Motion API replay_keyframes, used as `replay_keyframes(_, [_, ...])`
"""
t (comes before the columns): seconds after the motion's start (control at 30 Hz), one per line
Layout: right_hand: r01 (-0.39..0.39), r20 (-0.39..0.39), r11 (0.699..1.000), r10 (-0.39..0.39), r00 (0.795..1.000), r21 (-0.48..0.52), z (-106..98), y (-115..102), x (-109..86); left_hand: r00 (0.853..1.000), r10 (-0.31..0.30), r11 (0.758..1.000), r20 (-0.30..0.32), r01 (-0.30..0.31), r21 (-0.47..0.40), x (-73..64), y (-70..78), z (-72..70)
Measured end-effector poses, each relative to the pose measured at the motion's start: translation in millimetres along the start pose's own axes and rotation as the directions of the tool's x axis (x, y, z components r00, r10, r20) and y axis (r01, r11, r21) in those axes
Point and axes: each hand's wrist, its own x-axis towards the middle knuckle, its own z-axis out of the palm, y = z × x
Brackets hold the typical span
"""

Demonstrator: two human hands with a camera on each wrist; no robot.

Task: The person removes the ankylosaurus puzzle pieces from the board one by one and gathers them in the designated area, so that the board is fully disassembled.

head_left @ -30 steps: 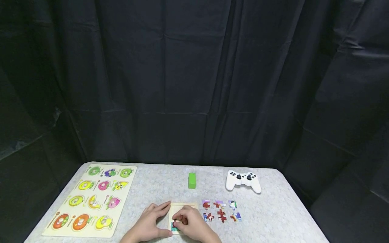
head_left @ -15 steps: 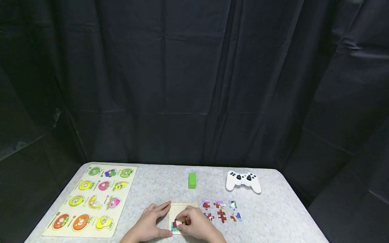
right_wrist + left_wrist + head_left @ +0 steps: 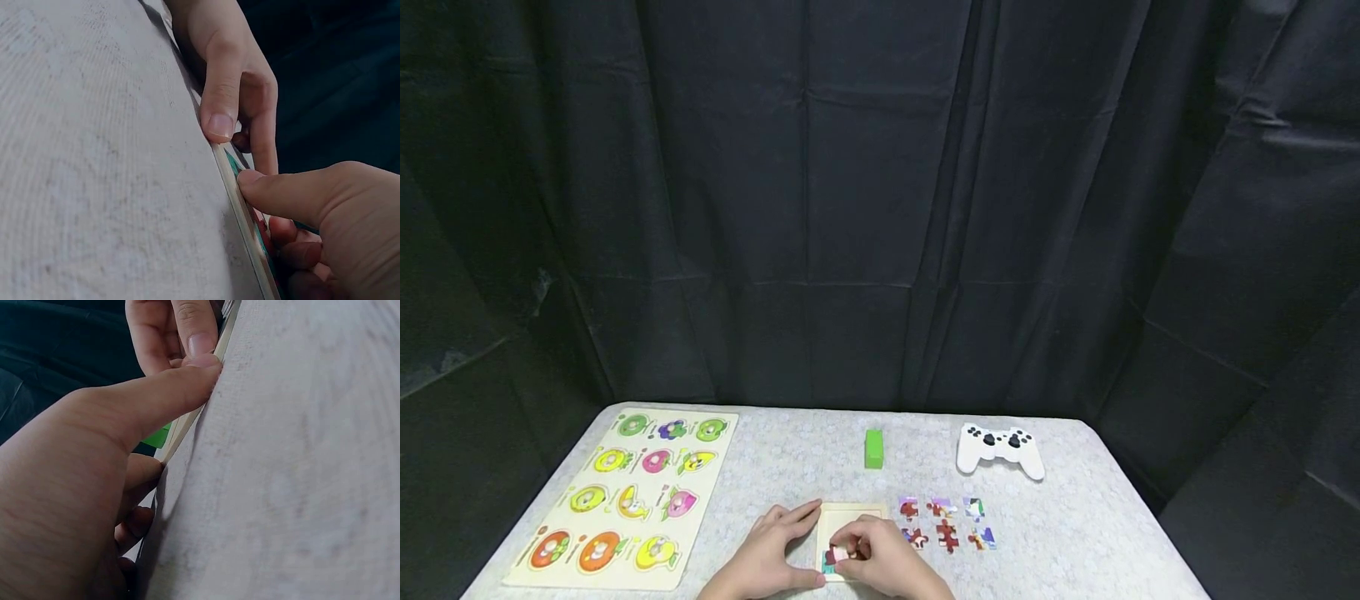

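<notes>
A small pale wooden puzzle tray (image 3: 848, 510) lies at the table's front middle. My left hand (image 3: 772, 550) steadies its left side in the head view, thumb at the near corner and index finger at the far one. The left wrist view has that thumb (image 3: 169, 394) straight along the tray's edge. Over the tray's near part, my right hand (image 3: 880, 553) pinches a puzzle piece (image 3: 841, 552) with pink and dark red on it, mostly covered by the fingers. A teal piece (image 3: 828, 567) sits in the tray's near left corner.
Several loose jigsaw pieces (image 3: 947, 535) lie in two rows right of the tray. Behind stands a green block (image 3: 874, 448), with a white game controller (image 3: 1000, 450) at back right. A fruit puzzle board (image 3: 700, 483) covers the table's left. A black curtain (image 3: 880, 250) hangs behind.
My right hand has shifted slightly within the tray's near part, and more of the pink and dark red piece shows. The left hand stays at the tray's left edge.
</notes>
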Motion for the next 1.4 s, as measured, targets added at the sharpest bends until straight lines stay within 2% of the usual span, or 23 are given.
replay_keyframes(0.27, [-0.034, 0.0, 0.999, 0.034, 0.999, 0.009, 1.2, -4.7, -1.0, 1.0, 0.017, 1.0, -0.009, -0.017, 0.007, -0.4, 0.3, -0.6])
replay_keyframes(0.67, [-0.023, 0.031, 0.998, 0.022, 0.999, 0.051, -1.1, -5.3, -2.6, 0.999, 0.046, 0.998, -0.027, -0.045, 0.035, -0.1, 1.5, -0.1])
replay_keyframes(1.07, [-0.086, 0.05, 0.993, 0.082, 0.995, 0.082, 0.6, -8.6, -2.9, 1.0, 0.016, 1.0, -0.014, -0.016, 0.022, -0.1, 0.0, -0.7])
replay_keyframes(1.4, [-0.053, 0.061, 0.993, 0.047, 0.997, 0.105, -1.9, -7.7, -4.2, 1.0, 0.01, 1.0, -0.005, -0.01, 0.004, -0.1, 0.4, -0.7])
